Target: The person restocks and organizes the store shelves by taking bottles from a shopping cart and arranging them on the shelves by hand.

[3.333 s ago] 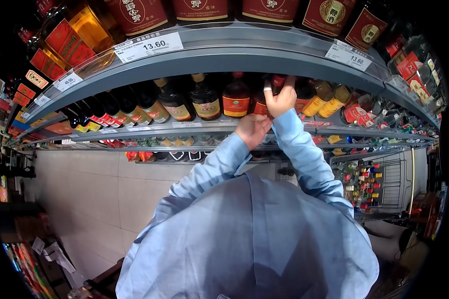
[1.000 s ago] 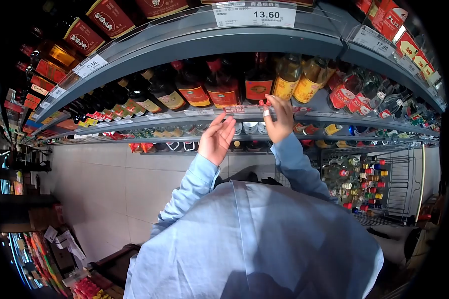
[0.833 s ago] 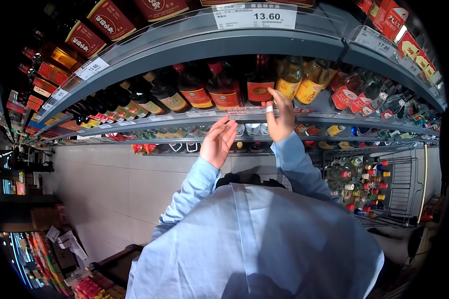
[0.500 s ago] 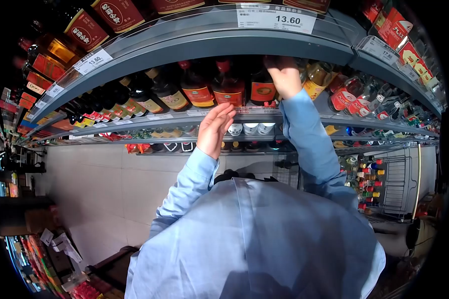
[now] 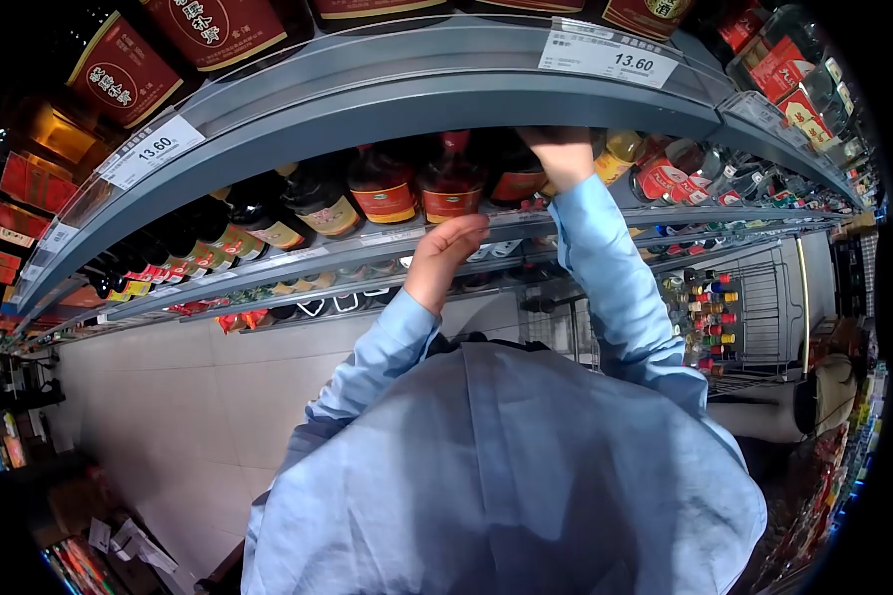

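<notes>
My right hand (image 5: 564,159) reaches onto the middle shelf, beside a dark bottle with a red label (image 5: 518,185). Its fingers disappear in shadow under the upper shelf's edge, so its grip is hidden. In front of the same shelf, my left hand (image 5: 445,260) hovers with nothing in it, fingers stretched and slightly bent toward the right. Just behind it stand a dark bottle with a red cap (image 5: 451,193) and another with a red and yellow label (image 5: 382,193). A bottle with a yellow label (image 5: 617,157) is to the right of my right hand.
The upper shelf (image 5: 367,109) overhangs the bottles and carries price tags (image 5: 610,52) and large dark red boxes (image 5: 213,30). Clear bottles with red labels (image 5: 668,174) line the right side. A wire shopping cart (image 5: 769,307) with several capped bottles (image 5: 712,317) stands at the right.
The view has shifted and turned a little. My left hand has tipped over to the right, its fingers more bent. My right hand stays under the upper shelf, its fingers deeper in shadow.
</notes>
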The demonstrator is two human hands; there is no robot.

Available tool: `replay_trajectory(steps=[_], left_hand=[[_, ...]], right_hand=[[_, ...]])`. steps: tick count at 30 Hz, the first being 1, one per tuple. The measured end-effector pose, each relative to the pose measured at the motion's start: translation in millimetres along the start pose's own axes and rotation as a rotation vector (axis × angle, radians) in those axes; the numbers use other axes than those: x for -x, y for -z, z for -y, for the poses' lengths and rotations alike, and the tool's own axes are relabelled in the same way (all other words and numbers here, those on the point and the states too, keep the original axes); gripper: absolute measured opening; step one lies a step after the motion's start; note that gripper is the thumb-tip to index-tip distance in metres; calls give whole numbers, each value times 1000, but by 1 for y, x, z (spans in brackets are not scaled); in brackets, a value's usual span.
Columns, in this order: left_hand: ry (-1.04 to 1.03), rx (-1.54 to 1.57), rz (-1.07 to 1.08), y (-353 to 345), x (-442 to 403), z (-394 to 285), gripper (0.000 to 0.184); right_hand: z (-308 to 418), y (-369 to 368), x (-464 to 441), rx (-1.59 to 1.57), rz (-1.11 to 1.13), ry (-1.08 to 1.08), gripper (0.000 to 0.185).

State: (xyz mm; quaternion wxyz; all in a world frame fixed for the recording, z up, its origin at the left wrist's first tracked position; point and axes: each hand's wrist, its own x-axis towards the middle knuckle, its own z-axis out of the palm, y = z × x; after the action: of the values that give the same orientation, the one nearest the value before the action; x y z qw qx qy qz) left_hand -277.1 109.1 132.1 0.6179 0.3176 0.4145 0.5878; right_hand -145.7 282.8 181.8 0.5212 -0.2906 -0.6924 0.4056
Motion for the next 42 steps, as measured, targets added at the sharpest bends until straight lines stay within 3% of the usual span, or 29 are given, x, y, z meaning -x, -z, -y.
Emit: replay_trajectory(steps=[2, 4, 6, 7, 8, 10, 16, 18, 19, 22, 23, 26, 29, 31, 32, 42], left_hand=[[-95, -164, 54, 4, -1, 0, 31], [-140, -155, 77, 5, 1, 0, 31], [-191, -150, 93, 1, 4, 1, 31], [-231, -262, 94, -3, 5, -1, 33], [-354, -565, 108, -5, 5, -7, 41], [-680, -998, -8, -24, 3, -19, 49], [-869, -1029, -27, -56, -35, -9, 77], [-887, -1047, -94, -62, -45, -1, 81], [-814, -1001, -121, -64, -49, 2, 86], [-890, -1055, -224, -68, -57, 9, 76], [-907, -1064, -220, -70, -59, 9, 64], [-862, -1110, -253, -77, -61, 9, 59], [-913, -1137, -247, -81, -60, 7, 51], [-947, -1136, -264, -83, -60, 8, 44], [-951, -1129, -275, -83, -60, 10, 43], [-949, -1311, -363, -69, -53, 9, 40]], right_hand=[[-5, 9, 20, 39, 2, -171, 25], [20, 1, 42, 271, -159, -124, 19], [39, -4, 56, 40, -120, -123, 18], [46, -5, 60, 105, -107, -53, 17], [53, -6, 63, 167, -96, 17, 17], [46, -5, 67, 20, -73, -4, 17], [54, 6, 68, 101, -31, -101, 19], [42, 7, 67, -67, 13, 23, 22], [39, 14, 64, 81, 87, 156, 28], [43, 29, 63, 38, 243, 245, 44], [47, 31, 59, -67, 317, 275, 53], [41, 39, 44, -521, 414, -69, 54], [37, 24, 7, -155, 269, -111, 33], [34, 14, -18, 349, 282, 167, 31], [29, 10, -26, 444, 260, 211, 31], [-1, 1, -51, 629, 218, 245, 31]])
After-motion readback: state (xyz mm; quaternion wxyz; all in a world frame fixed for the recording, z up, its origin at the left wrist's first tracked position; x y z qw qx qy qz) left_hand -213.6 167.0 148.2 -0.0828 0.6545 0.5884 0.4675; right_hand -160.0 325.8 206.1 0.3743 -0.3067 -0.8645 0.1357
